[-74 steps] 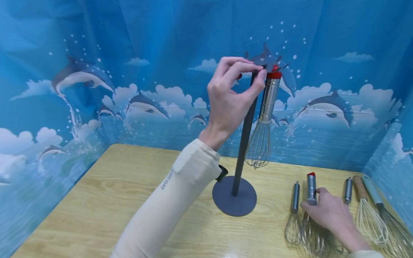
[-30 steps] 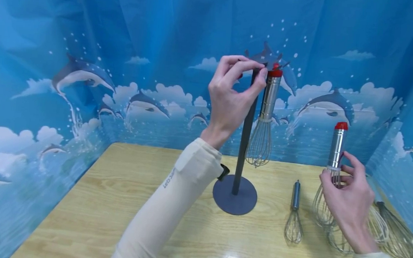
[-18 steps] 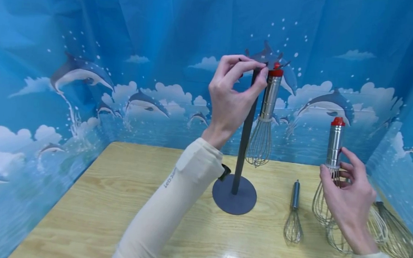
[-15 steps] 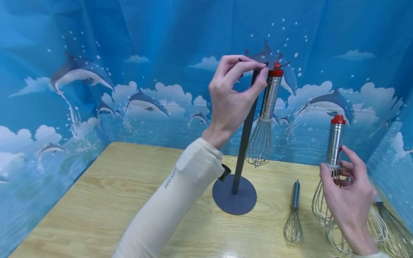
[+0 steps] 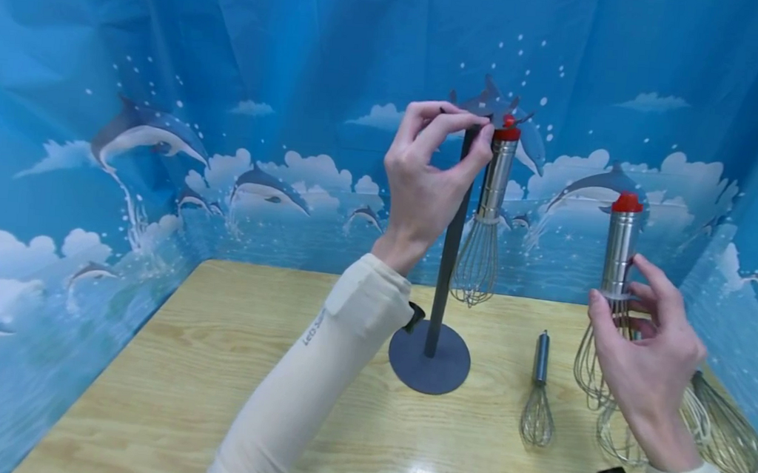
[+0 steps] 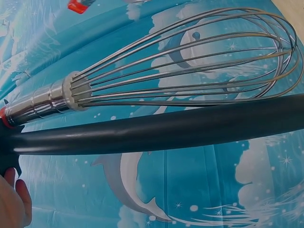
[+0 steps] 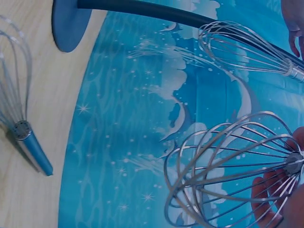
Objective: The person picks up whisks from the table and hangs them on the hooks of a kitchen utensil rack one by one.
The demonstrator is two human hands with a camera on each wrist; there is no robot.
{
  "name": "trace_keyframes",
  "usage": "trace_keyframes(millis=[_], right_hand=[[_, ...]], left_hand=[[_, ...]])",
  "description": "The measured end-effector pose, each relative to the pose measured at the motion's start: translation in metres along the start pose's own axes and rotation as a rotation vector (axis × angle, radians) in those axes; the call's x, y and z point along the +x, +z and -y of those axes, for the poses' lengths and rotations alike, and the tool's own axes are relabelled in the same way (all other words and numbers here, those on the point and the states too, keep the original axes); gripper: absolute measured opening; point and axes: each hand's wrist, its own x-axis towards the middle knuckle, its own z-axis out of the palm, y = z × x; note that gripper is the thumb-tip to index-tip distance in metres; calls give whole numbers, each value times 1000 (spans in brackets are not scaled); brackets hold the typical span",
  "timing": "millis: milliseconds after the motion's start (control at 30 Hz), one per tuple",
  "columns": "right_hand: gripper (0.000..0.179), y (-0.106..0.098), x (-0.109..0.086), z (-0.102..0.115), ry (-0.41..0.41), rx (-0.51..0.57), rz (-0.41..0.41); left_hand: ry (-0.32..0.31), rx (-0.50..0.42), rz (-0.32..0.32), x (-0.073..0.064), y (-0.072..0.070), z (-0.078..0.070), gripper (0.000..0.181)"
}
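My left hand [image 5: 424,169] pinches the top of a dark stand [image 5: 450,249] with thumb and fingertips. From a hook there, a steel whisk [image 5: 497,179] with a red cap hangs, wires down, beside the pole; the left wrist view shows this whisk [image 6: 185,61] close along the pole [image 6: 156,130]. To the right, my right hand [image 5: 657,355] grips a second red-capped whisk [image 5: 620,248] just below its handle, where the wires begin. It is upright, handle up. In the right wrist view its wires [image 7: 228,166] fan out from the fingers [image 7: 263,194].
On the wooden table [image 5: 221,372] a small whisk [image 5: 539,398] lies between the stand's round base [image 5: 429,367] and my right hand. More whisks, one a large wire whisk [image 5: 734,435], lie partly hidden behind that hand. A dolphin-print curtain [image 5: 326,54] encloses the back and sides.
My right hand has taken hold of the red-capped whisk from the table and raised it upright, still inching upward. The left hand stays at the stand's top.
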Motion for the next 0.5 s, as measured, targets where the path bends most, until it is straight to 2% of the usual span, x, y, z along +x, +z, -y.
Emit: trace_keyframes(millis=[100,300,500], right_hand=[[61,0,2,4,-23,11,-9],[59,0,7,13,-47,21,-12],[58,1,12,22,-67,58,-19]], left_hand=[[-2,16,12,1,-1,-1,18],[12,117,45,1,-1,-5,19],[31,189,49,0,2,-8,19]])
